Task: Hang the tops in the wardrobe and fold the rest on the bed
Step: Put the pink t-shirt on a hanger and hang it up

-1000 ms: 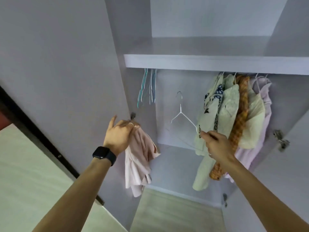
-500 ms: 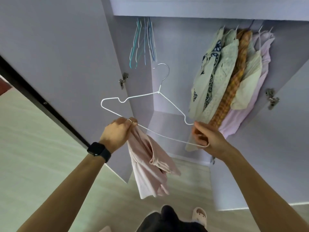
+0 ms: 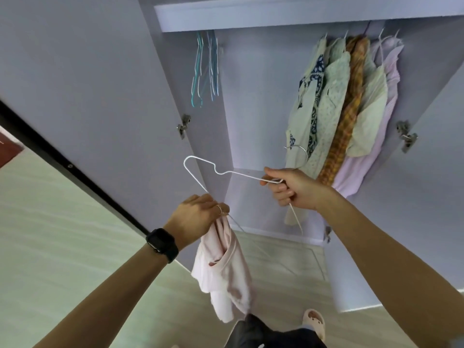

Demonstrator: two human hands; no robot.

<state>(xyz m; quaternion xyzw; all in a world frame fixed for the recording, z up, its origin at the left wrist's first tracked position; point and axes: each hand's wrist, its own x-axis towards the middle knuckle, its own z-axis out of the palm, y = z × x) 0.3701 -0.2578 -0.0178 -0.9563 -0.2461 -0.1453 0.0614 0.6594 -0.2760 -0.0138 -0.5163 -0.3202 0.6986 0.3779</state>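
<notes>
Crumpled pale pink top [image 3: 222,270] hangs limp beside white wire hanger [image 3: 226,173].

Beige slipper [image 3: 313,322] on pale wood floor [image 3: 62,234].

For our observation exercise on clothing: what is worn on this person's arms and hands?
The left forearm and right forearm are bare, with no sleeves in view. The left hand has a thin silver ring on one finger, and its wrist carries a black rectangular smartwatch on a black band. The right hand shows no ring, watch or glove.
</notes>
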